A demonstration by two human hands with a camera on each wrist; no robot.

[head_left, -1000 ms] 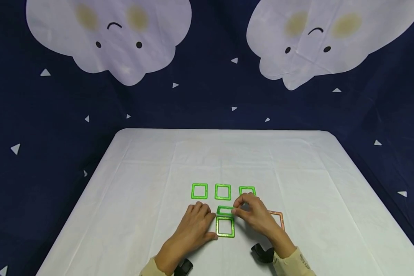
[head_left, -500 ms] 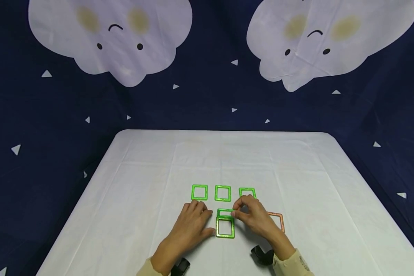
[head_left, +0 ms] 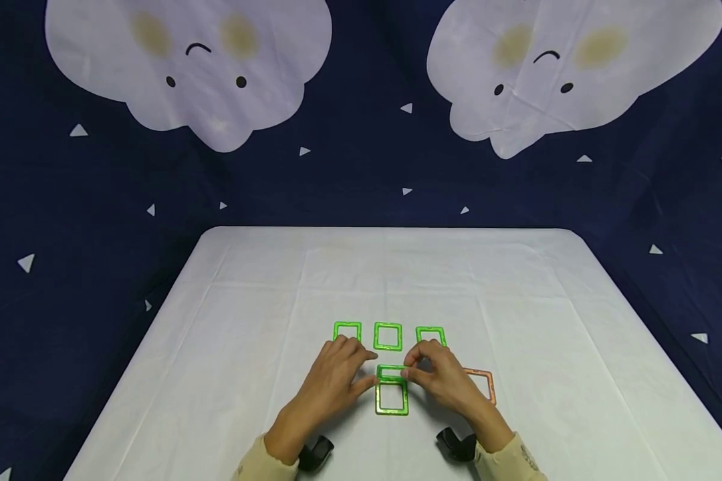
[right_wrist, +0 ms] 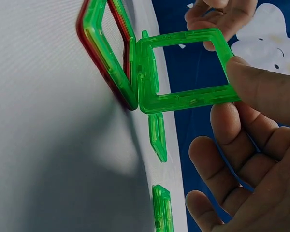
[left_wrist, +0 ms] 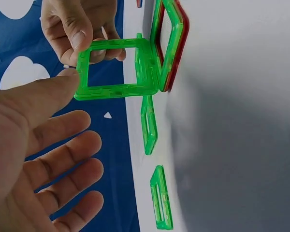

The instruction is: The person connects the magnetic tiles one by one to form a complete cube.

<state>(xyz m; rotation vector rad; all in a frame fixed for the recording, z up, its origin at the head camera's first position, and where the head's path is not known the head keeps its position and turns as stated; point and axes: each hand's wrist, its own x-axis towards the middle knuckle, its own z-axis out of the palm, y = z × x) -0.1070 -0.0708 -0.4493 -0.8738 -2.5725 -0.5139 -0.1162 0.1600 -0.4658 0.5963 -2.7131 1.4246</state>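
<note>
My right hand (head_left: 442,377) pinches the right side of a green square magnetic tile (right_wrist: 191,98) between thumb and fingers. That tile stands upright along the far edge of a flat green tile (head_left: 391,412). Under the flat one lies a red tile (left_wrist: 181,53), its edge showing in both wrist views. My left hand (head_left: 333,377) is at the left of the upright tile, thumb tip right at its top corner in the left wrist view. The other left fingers are spread and loosely extended, holding nothing.
Behind the hands, three green square tiles lie in a row: left (head_left: 347,325), middle (head_left: 388,348) and right (head_left: 430,330). An orange-red tile (head_left: 492,387) is partly hidden by my right wrist. The white table (head_left: 277,287) meets a dark blue curtain (head_left: 361,174).
The held tile has come slightly nearer, onto the flat tile's far edge. My left hand first drew back from the flat tile, then moved forward, its thumb now beside the upright tile.
</note>
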